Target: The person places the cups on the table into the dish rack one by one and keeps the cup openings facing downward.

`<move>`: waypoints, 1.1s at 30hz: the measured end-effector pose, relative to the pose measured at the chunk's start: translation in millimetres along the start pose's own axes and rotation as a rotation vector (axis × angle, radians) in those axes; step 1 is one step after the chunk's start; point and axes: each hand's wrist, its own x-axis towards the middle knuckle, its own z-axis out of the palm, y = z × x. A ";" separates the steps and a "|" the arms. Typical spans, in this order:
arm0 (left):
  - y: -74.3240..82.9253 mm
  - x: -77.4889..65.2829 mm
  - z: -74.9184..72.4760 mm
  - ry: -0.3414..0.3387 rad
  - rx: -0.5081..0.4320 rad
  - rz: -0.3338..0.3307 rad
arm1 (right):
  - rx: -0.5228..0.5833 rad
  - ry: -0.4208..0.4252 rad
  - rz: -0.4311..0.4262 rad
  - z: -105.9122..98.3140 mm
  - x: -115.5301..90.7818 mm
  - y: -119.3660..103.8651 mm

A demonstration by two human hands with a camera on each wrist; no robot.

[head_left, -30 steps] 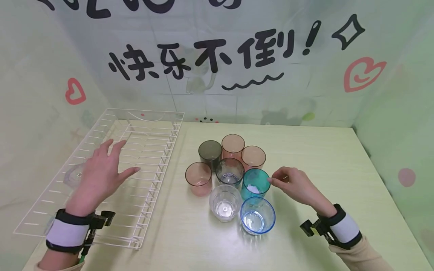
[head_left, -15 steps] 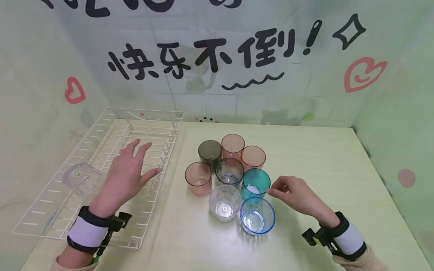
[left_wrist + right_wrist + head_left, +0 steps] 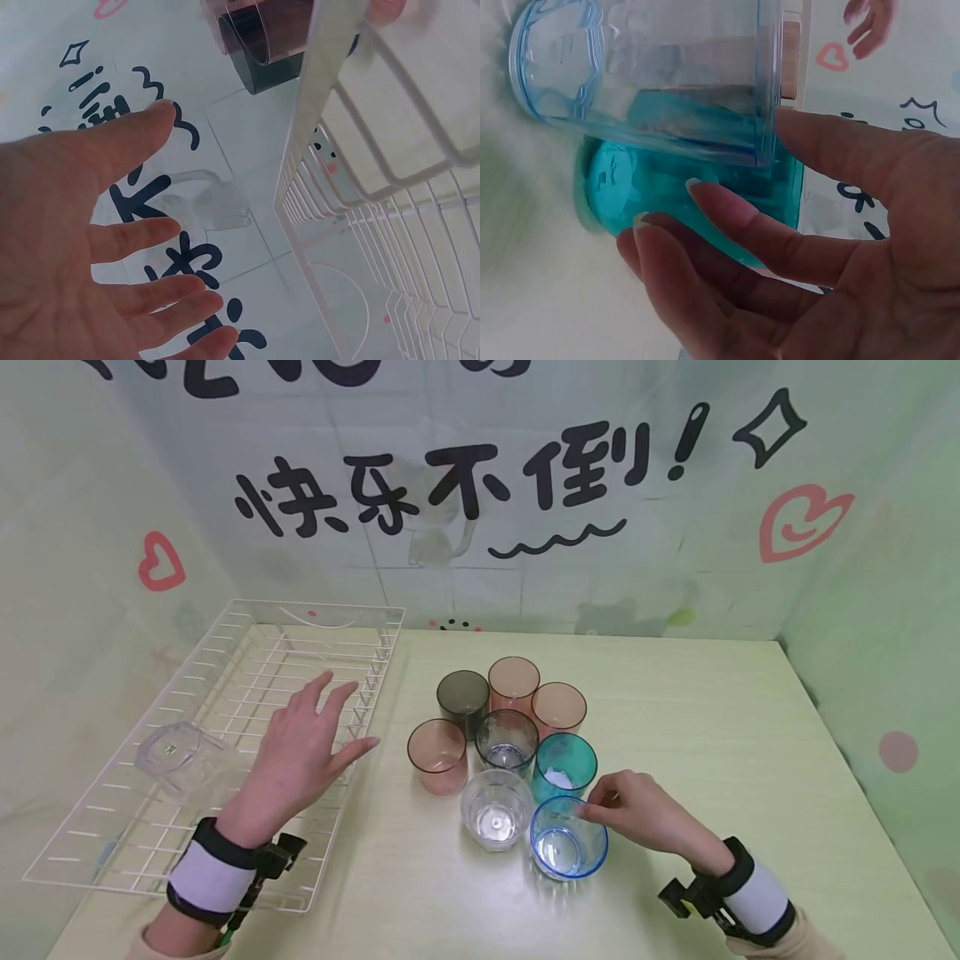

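Note:
My left hand point(image 3: 296, 756) hovers over the wire rack with fingers spread and thumb out, holding nothing; the left wrist view shows its palm point(image 3: 52, 247) bare. A clear faceted glass point(image 3: 183, 758) lies on its side in the rack, left of that hand. My right hand point(image 3: 641, 814) is at the blue-rimmed clear glass point(image 3: 567, 847), its thumb at the rim. In the right wrist view its loosely bent fingers point(image 3: 735, 214) lie in front of the teal glass point(image 3: 615, 184), with no grip visible. The teal glass point(image 3: 564, 756) and a clear glass point(image 3: 497, 818) stand upright beside the blue-rimmed one.
The white wire rack point(image 3: 330, 839) fills the table's left side. Behind the near glasses stand pink glasses point(image 3: 438, 756), a dark grey glass point(image 3: 462, 702) and a smoky glass point(image 3: 507, 739), close together. A printed backdrop point(image 3: 480, 577) closes off the rear.
My left hand has moved right across the rack, uncovering the glass lying there. From the teal glass, my right hand has come nearer, to the blue-rimmed glass. The standing glasses stay put.

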 end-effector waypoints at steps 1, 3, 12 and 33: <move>0.4 -0.2 0.1 0.002 -0.003 0.003 | -0.001 -0.006 -0.003 0.9 0.0 -0.1; 1.0 -0.6 0.6 0.005 -0.009 0.008 | -0.006 -0.011 -0.019 3.0 0.1 -0.1; 3.8 -1.3 4.2 -0.015 -0.017 0.003 | -0.034 0.008 -0.048 15.0 -0.1 -2.4; 4.1 -3.1 9.0 -0.031 -0.007 0.004 | -0.059 -0.002 0.088 28.8 4.6 -0.9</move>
